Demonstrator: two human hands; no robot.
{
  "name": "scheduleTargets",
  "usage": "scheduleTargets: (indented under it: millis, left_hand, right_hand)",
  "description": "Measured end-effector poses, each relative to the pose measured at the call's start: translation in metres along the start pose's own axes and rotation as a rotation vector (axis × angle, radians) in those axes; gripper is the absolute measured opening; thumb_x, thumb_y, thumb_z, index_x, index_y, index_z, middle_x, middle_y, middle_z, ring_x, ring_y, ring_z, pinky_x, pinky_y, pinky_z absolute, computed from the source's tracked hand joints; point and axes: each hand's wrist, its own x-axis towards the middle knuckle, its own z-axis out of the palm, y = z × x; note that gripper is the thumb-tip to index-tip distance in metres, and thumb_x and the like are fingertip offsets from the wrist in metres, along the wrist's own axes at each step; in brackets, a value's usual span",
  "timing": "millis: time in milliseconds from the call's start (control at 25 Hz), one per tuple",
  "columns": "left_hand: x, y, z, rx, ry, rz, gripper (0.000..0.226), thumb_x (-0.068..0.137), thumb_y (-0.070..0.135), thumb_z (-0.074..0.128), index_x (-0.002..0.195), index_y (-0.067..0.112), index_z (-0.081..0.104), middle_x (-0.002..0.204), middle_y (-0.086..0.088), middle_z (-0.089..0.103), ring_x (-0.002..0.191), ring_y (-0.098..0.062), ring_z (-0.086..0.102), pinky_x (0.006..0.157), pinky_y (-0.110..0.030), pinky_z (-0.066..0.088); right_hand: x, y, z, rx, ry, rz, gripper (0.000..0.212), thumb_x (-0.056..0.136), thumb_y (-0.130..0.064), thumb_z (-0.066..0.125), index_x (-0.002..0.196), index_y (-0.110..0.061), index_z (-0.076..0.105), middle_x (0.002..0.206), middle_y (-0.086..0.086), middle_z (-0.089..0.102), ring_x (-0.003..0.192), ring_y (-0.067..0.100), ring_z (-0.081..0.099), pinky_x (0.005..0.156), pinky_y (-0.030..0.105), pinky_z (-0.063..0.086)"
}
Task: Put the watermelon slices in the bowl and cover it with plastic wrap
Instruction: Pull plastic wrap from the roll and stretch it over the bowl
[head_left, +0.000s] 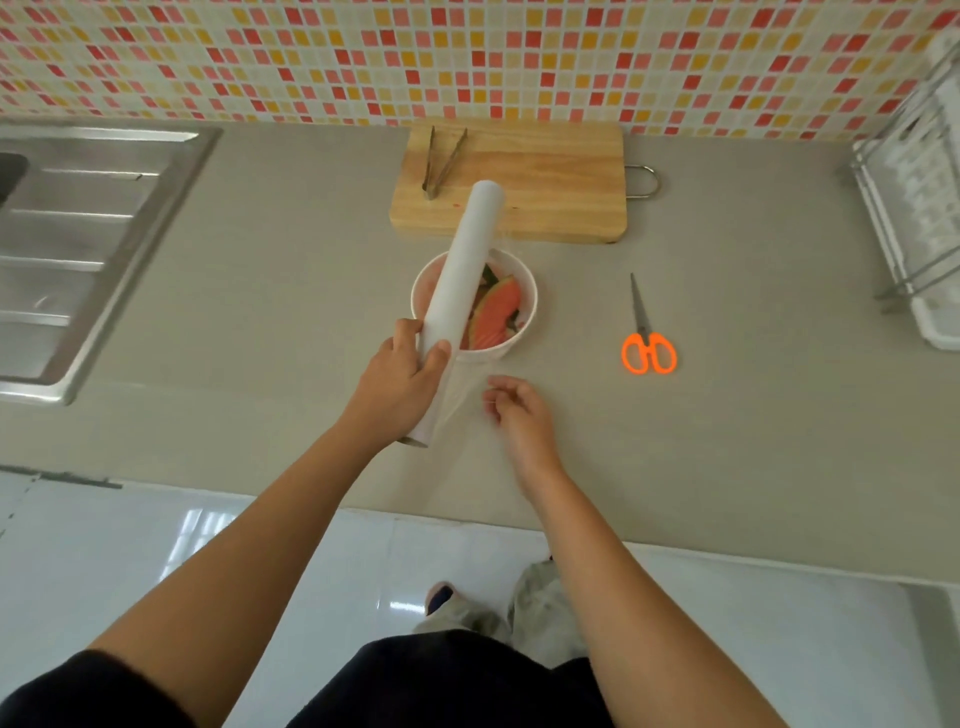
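Our grey countertop, wooden cutting board far beyond our fingertips, plastic wrap roll gripped in our curled left hand, slanting over the white bowl just past those fingers, watermelon slices inside, our right hand pinching loose film beside the roll, orange-handled scissors to its right

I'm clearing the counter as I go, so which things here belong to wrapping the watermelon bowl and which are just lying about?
Job in hand: plastic wrap roll, gripped by the left hand; its loose film, pinched by the right hand; bowl; watermelon slices inside it.

Lying about: scissors (might cut the wrap later), tongs on the cutting board, sink, dish rack.
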Motion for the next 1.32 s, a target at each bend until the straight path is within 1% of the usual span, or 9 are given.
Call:
scheduleTargets:
  millis: [120,240,480,640,800,1000,1120,1240,1320]
  left_hand:
    - [0.000,-0.001,0.001,-0.014,-0.013,0.003,0.044,0.096,0.040,0.037,0.129,0.012,0.035,0.104,-0.005,0.047,0.087,-0.024,0.050,0.070,-0.032,0.037]
    - [0.000,-0.001,0.000,-0.025,-0.025,-0.003,0.044,0.096,0.041,0.037,0.130,0.013,0.034,0.106,-0.006,0.048,0.089,-0.025,0.052,0.071,-0.033,0.039]
    - [-0.001,-0.001,0.003,-0.035,-0.011,-0.011,0.047,0.096,0.042,0.037,0.132,0.013,0.033,0.110,-0.008,0.048,0.089,-0.023,0.050,0.058,-0.022,0.034]
    - [0.001,0.000,0.000,0.013,0.034,0.014,0.053,0.095,0.042,0.043,0.136,0.011,0.032,0.122,-0.018,0.048,0.100,-0.028,0.048,0.077,-0.032,0.040]
    - [-0.001,0.002,0.003,0.230,0.170,-0.001,0.059,0.092,0.044,0.048,0.134,0.004,0.037,0.124,-0.022,0.047,0.111,-0.038,0.046,0.085,-0.040,0.038]
    - [-0.005,0.011,0.010,0.283,0.207,-0.006,0.048,0.092,0.043,0.050,0.115,0.001,0.045,0.104,-0.019,0.045,0.077,-0.030,0.046,0.064,-0.036,0.037]
    - [-0.006,0.012,0.010,0.247,0.210,-0.013,0.046,0.091,0.043,0.051,0.111,0.002,0.044,0.096,-0.012,0.040,0.067,-0.030,0.047,0.059,-0.035,0.037]
    - [-0.006,0.012,0.011,0.199,0.187,-0.039,0.046,0.091,0.045,0.051,0.110,0.004,0.043,0.095,-0.008,0.036,0.066,-0.030,0.046,0.060,-0.034,0.036]
    - [-0.006,0.012,0.010,0.180,0.168,-0.049,0.048,0.090,0.047,0.050,0.111,0.005,0.042,0.094,-0.009,0.038,0.068,-0.030,0.048,0.061,-0.034,0.036]
  right_hand:
    - [-0.008,0.004,0.010,0.253,-0.281,0.107,0.028,0.095,-0.003,0.043,0.097,-0.024,0.062,0.094,-0.011,0.068,0.083,0.000,0.063,0.075,0.014,0.044]
    - [-0.006,0.005,0.014,0.413,-0.335,0.120,0.025,0.094,-0.003,0.047,0.098,-0.020,0.064,0.088,-0.016,0.073,0.082,-0.005,0.065,0.069,0.009,0.048]
    - [-0.008,0.013,0.008,0.403,-0.282,0.165,0.015,0.097,-0.015,0.046,0.088,-0.017,0.057,0.080,-0.007,0.070,0.082,0.004,0.066,0.072,0.015,0.048]
    - [-0.010,0.019,0.004,0.390,-0.152,0.195,0.013,0.097,-0.017,0.048,0.085,-0.016,0.052,0.070,-0.002,0.057,0.056,0.004,0.063,0.056,0.015,0.049]
    - [-0.011,0.017,0.003,0.125,-0.042,0.182,0.016,0.095,-0.012,0.048,0.081,-0.018,0.052,0.071,0.002,0.057,0.050,0.010,0.057,0.051,0.022,0.049]
    - [-0.017,0.013,0.001,-0.643,0.134,-0.182,0.017,0.094,-0.017,0.049,0.108,-0.008,0.053,0.097,0.011,0.064,0.084,0.028,0.061,0.068,0.031,0.040]
    - [-0.012,0.010,-0.010,-0.855,0.161,-0.248,0.016,0.094,-0.011,0.047,0.106,-0.004,0.053,0.106,0.013,0.059,0.095,0.029,0.056,0.073,0.032,0.037]
    - [0.000,-0.004,-0.012,-0.610,0.360,-0.305,0.021,0.091,0.000,0.044,0.109,0.002,0.054,0.110,0.020,0.058,0.102,0.034,0.054,0.079,0.027,0.034]
    - [0.017,-0.025,-0.004,-0.324,0.460,-0.325,0.033,0.097,-0.010,0.039,0.124,0.006,0.048,0.126,0.023,0.052,0.118,0.033,0.048,0.092,0.024,0.032]
